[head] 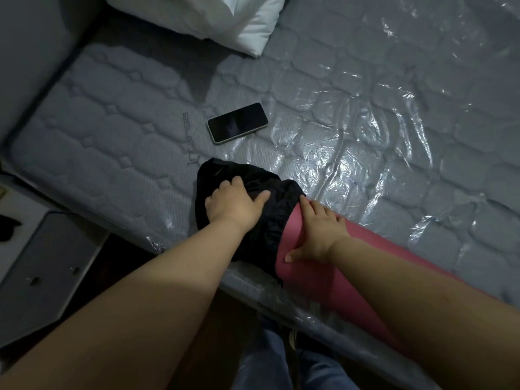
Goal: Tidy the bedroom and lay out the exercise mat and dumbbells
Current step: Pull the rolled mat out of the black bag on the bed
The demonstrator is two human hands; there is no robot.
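On the near edge of the plastic-wrapped grey quilted mattress lies the rolled pink foam exercise mat, its far end still in a black fabric carry bag. Left hand grips the bag; right hand presses flat on the mat, fingers straight. Step looks like unsheathing; next, pull the bag clear, bracing the roll. Black smartphone sits beyond.

Bare plastic-wrapped grey quilted mattress lies open to the far right; a black smartphone sits just beyond the black fabric bag, a white pillow blocks the far left corner
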